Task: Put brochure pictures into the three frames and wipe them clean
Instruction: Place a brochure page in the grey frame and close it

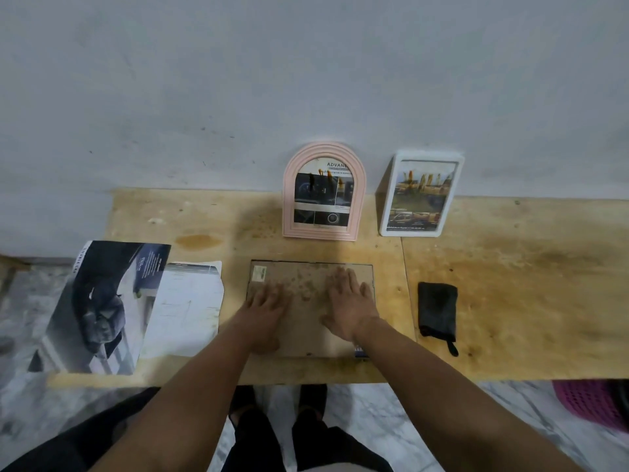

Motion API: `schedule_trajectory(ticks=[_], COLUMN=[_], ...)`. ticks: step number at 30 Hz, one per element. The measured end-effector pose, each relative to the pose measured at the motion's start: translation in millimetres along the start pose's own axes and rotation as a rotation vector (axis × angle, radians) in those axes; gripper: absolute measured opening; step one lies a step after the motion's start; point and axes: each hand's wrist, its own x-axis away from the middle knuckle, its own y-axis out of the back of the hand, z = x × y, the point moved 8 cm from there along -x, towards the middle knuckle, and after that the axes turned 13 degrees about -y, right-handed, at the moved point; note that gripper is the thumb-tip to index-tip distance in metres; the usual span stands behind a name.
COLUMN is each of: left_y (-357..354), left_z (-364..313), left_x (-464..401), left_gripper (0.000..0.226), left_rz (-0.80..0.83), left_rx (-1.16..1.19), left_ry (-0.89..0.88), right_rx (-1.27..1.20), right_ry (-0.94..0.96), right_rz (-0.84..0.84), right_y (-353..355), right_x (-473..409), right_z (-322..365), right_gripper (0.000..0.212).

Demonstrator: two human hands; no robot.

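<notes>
A thin black rectangular frame (308,277) lies face down on the wooden table (510,267), its brown backing board up. My left hand (263,306) and my right hand (350,301) both rest flat on that backing, fingers spread, holding nothing. Against the wall stand a pink arched frame (323,190) and a white rectangular frame (420,194), each with a brochure picture inside. A folded black cloth (437,310) lies to the right of the flat frame. A dark brochure (102,304) and a cut white brochure sheet (185,311) lie at the left.
The wall rises directly behind the table. The brochure overhangs the table's left end. A pink plastic basket (592,401) sits on the marble floor at the lower right. My legs and feet are below the table's front edge.
</notes>
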Motion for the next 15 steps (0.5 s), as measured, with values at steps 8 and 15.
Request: schedule_trajectory(ticks=[8, 15], left_y=[-1, 12], left_z=[21, 31], left_x=[-8, -25], left_gripper=[0.106, 0.131], left_rz=[-0.135, -0.1], left_rx=[-0.007, -0.027], left_ry=[0.037, 0.037], right_rx=[-0.01, -0.044], right_ry=[-0.027, -0.051], right_rz=[0.052, 0.075], right_y=[-20, -26], right_x=[-15, -19], right_z=[-12, -12], right_gripper=[0.1, 0.102])
